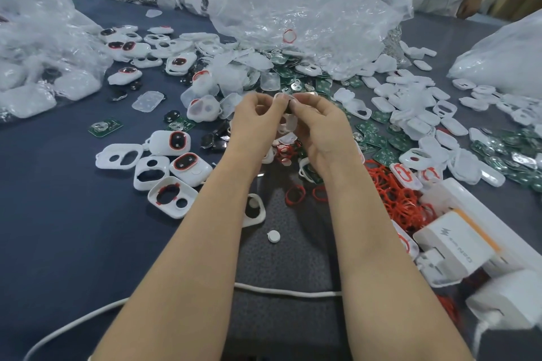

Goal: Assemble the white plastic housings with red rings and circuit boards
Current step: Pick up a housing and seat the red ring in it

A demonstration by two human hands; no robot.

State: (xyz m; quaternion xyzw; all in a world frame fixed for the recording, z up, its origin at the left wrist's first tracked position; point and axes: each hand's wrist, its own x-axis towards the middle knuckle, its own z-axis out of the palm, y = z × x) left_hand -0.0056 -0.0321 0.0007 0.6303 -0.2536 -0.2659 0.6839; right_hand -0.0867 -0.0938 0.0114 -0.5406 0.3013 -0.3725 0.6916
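Fingertips of left hand and right hand pinch one white housing mid-worktop; red rings lie toward the near right edge, nearer the right hand

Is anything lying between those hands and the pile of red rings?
Nothing visible. The red rings lie uncovered just beside the right hand; both it and the left hand are pinching a white part.
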